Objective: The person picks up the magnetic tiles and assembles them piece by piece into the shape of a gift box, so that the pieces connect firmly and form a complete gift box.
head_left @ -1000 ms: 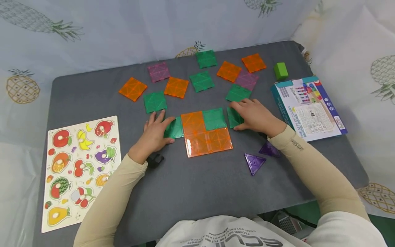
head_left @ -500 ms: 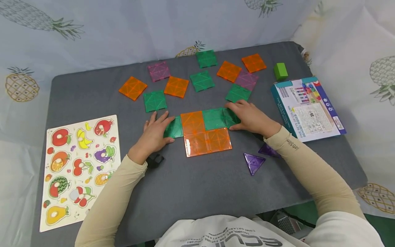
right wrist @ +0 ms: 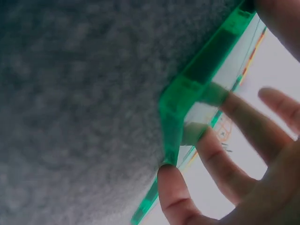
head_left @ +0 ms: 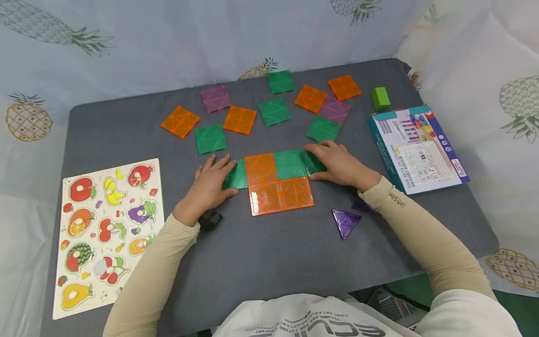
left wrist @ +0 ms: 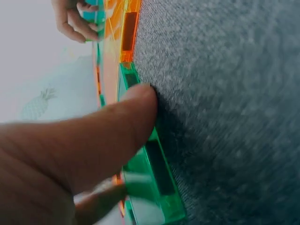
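Observation:
Three orange magnetic tiles (head_left: 265, 196) and a green magnetic tile (head_left: 289, 164) lie joined as a square block mid-table. Against the block's left side is another green tile (head_left: 237, 175); my left hand (head_left: 205, 189) grips it by opposite edges, the thumb on its near edge (left wrist: 158, 161) in the left wrist view. My right hand (head_left: 342, 164) holds a third green tile (head_left: 312, 163) at the block's right, thumb and fingers on its edges. In the right wrist view this tile (right wrist: 172, 133) meets its neighbour at an angle. My fingers hide parts of both held tiles.
Loose orange, green and purple square tiles (head_left: 215, 99) lie toward the back. Purple triangles (head_left: 346, 223) sit near my right forearm. A fruit puzzle board (head_left: 109, 234) is at left; a box (head_left: 421, 150) and green block (head_left: 381, 98) are at right.
My right hand has moved left, bringing its green tile from a gap to contact with the block's green tile. The left hand has stayed on its tile.

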`<control>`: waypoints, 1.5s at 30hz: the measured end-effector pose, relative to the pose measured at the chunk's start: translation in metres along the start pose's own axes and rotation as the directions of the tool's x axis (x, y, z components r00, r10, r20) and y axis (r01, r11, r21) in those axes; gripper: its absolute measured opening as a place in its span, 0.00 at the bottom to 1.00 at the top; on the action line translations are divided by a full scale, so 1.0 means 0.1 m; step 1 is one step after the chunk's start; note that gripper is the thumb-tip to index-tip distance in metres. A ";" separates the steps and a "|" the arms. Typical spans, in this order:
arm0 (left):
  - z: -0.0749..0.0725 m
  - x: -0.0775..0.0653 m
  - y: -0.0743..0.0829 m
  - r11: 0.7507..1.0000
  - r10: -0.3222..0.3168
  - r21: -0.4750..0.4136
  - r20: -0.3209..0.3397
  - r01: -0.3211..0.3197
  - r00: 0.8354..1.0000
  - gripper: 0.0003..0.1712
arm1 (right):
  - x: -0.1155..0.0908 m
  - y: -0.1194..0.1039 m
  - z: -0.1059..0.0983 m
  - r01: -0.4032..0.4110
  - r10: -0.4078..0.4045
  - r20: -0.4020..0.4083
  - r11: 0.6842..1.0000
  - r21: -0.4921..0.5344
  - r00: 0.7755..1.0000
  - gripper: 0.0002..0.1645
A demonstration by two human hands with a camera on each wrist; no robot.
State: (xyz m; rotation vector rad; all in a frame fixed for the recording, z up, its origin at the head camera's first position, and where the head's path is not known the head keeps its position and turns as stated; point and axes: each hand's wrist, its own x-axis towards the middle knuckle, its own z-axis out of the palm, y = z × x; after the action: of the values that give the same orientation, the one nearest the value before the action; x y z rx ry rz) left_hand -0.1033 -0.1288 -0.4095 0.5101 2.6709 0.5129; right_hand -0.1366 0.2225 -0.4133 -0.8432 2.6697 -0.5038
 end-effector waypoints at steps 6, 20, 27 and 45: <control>0.02 0.13 0.06 0.992 0.126 -0.016 0.059 -0.126 0.990 0.51 | 0.03 -0.01 0.00 0.043 -0.044 0.070 0.999 0.016 0.997 0.48; -0.01 0.17 0.03 0.986 0.161 -0.033 -0.027 -0.162 0.986 0.46 | 0.15 -0.12 -0.01 0.041 -0.043 0.085 0.999 0.027 0.995 0.49; -0.01 0.18 0.01 0.982 0.178 -0.056 -0.021 -0.179 0.984 0.46 | 0.14 -0.15 0.01 0.023 -0.024 0.064 1.000 0.015 0.998 0.50; -0.04 0.21 -0.01 0.983 0.175 -0.057 -0.009 -0.175 0.985 0.45 | 0.16 -0.12 0.01 0.063 -0.063 0.046 0.998 -0.001 0.997 0.48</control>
State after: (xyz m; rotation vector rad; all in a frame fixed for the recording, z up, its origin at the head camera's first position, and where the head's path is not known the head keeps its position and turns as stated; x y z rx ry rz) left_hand -0.1235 -0.1219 -0.4119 0.7315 2.6204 0.6395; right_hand -0.1427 0.2038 -0.4117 -0.9306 2.6091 -0.4899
